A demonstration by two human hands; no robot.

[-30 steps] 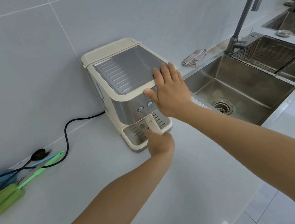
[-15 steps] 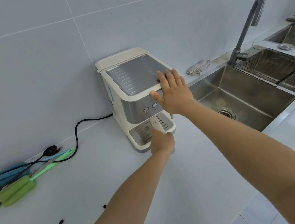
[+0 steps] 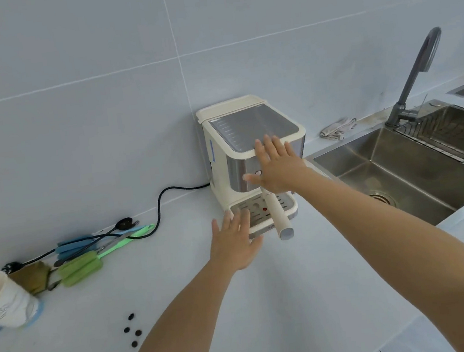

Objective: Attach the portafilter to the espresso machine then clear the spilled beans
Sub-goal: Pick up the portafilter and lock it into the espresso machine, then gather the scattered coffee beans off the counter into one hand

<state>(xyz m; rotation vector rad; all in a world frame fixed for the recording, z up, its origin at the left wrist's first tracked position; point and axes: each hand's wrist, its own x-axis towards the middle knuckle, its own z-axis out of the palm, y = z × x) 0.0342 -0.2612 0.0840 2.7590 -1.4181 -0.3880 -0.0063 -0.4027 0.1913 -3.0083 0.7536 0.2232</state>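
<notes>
Portafilter (image 3: 279,216) stuck in under the espresso machine (image 3: 254,155) at the counter's back edge, left hand (image 3: 234,241) and right hand (image 3: 278,167) both spread and holding nothing, so next: picking up the spilled beans (image 3: 132,330) near the front edge.

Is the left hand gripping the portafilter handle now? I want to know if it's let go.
No, the left hand is open with fingers spread, apart from the portafilter handle.

— How many coffee beans (image 3: 133,330) lie on the counter?
— Four together (a fifth dark speck sits at the bottom edge).
— Machines and hands?
— One espresso machine (image 3: 254,155), two hands.
</notes>
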